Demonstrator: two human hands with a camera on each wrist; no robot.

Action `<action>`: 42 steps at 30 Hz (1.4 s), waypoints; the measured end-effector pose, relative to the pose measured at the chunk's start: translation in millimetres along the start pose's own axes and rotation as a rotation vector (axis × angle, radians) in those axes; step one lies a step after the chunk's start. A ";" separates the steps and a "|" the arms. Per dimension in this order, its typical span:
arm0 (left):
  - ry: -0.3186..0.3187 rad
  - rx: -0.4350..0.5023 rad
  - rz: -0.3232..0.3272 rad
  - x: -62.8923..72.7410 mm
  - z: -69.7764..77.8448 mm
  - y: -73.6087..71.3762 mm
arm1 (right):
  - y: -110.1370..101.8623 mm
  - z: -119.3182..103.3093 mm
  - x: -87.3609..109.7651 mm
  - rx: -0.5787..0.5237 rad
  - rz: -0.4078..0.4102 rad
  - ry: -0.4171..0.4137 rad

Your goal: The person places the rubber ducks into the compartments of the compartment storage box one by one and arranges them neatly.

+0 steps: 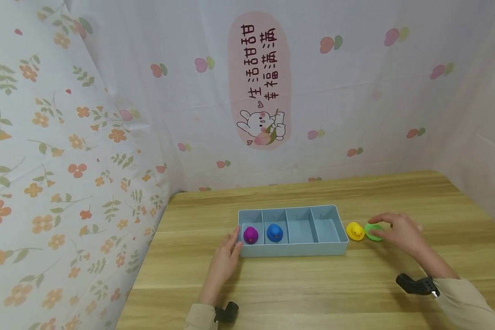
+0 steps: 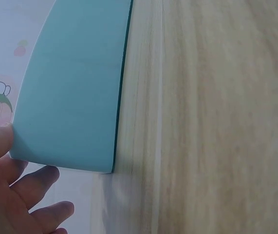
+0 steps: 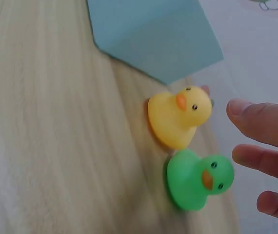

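Note:
My left hand (image 1: 226, 259) rests at the left end of a pale blue divided tray (image 1: 293, 250), fingers relaxed along the end wall and corner. In the left wrist view, fingertips (image 2: 3, 134) meet the tray's edge. My right hand (image 1: 401, 233) hovers beside a green rubber duck (image 1: 373, 232), thumb and fingers spread apart around nothing. It partly covers that duck in the head view. A yellow rubber duck (image 1: 355, 231) sits between the green one and the tray's right end. In the right wrist view, the green duck (image 3: 199, 179) stands close against the yellow duck (image 3: 179, 117).
Inside the tray, a purple duck (image 1: 250, 235) occupies the leftmost compartment and a blue duck (image 1: 274, 232) the one beside it. The two right compartments hold nothing. A wooden table (image 1: 297, 293) lies beneath, with a printed curtain (image 1: 338, 101) behind and a floral one (image 1: 66, 183) at left.

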State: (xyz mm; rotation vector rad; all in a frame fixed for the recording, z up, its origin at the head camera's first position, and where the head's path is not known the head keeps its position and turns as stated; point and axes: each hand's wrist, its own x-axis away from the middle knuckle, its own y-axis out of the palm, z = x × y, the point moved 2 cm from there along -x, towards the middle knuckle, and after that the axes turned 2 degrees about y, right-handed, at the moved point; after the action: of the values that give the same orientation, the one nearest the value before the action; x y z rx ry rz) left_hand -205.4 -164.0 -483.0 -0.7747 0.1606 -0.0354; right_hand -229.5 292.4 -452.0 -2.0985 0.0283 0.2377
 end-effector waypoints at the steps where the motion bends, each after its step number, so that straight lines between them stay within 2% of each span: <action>1: 0.002 -0.002 0.000 0.0 0.1 -0.2 | 0.6 2.1 0.9 0.001 -0.001 -0.002; 21: 0.007 -0.008 0.004 -0.7 -1.4 0.3 | 12.0 31.0 4.9 -0.042 0.008 -0.071; 29: 0.014 -0.013 0.010 -1.4 -0.7 -0.9 | 18.5 39.6 3.1 -0.064 -0.023 -0.067; 42: 0.007 -0.019 0.006 -1.8 1.1 -0.5 | 23.4 42.7 2.6 -0.104 0.014 -0.088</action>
State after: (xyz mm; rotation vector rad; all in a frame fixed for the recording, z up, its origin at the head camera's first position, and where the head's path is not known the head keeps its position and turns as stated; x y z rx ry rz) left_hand -207.0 -163.5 -481.7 -0.7936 0.1705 -0.0313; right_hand -236.5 317.0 -493.5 -2.1897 -0.0221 0.3467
